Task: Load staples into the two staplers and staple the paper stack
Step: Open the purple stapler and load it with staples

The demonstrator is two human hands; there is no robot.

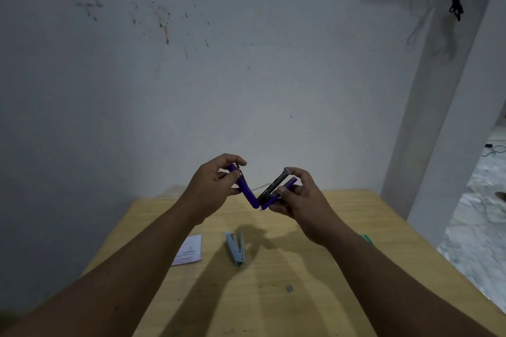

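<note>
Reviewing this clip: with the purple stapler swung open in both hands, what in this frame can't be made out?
- Staple channel of the purple stapler, head view: too small and dim to tell whether it is loaded.
- Print on the paper stack: too small to read.
- Green object on the table: mostly hidden behind the right forearm.
- Small grey piece: too small to identify.
- Right hand fingertips: hidden behind the stapler.
</note>
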